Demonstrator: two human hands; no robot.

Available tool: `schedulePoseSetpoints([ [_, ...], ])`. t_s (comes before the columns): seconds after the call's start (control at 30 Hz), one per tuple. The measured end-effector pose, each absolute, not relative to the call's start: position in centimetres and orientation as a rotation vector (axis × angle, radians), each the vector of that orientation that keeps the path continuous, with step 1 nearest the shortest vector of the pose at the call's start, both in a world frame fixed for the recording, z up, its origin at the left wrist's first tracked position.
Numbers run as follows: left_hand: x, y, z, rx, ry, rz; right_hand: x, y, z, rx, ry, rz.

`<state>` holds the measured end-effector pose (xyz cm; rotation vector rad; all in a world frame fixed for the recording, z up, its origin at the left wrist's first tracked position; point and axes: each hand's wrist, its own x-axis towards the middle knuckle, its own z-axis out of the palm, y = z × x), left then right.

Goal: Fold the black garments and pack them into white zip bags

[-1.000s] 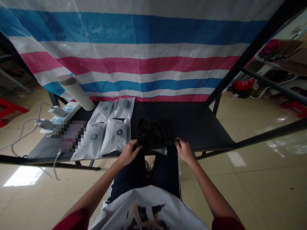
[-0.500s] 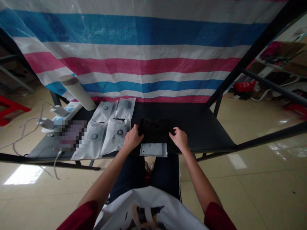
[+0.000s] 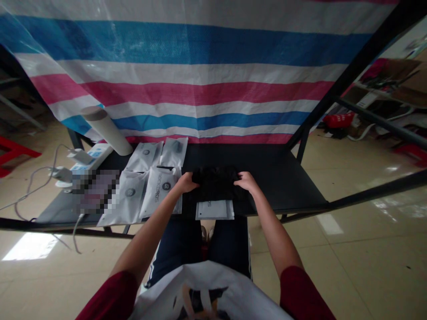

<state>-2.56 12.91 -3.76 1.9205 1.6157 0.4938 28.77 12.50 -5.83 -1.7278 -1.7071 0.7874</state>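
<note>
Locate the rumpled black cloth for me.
In the head view, the rumpled black cloth is near the centre, between the left hand and the right hand, just beyond the printed white plastic pouch.

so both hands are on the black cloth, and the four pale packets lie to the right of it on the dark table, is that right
Not quite: the head view shows the four pale packets to the left of the black cloth. The left hand and right hand are on the cloth, and the packets lie on the dark table.
</note>
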Motion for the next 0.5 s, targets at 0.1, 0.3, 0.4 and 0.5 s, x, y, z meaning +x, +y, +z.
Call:
schedulePoseSetpoints([
  [0.1,-2.6,12.3,-4.5,1.905,1.537,0.6,29.2,12.3,-6.2,-1.753,-1.654,0.869],
  [0.3,-2.7,10.8,-4.2,1.876,1.444,0.758,29.8,11.0,-6.5,-1.534,-1.543,0.883],
  [0.4,-2.9,10.0,-3.3,1.885,1.279,0.779,29.9,10.1,-6.6,-1.387,-1.508,0.891],
  [0.5,-3.0,9.3,-2.7,1.989,1.163,0.745,30.0,9.3,-6.9,-1.338,-1.506,0.856],
])
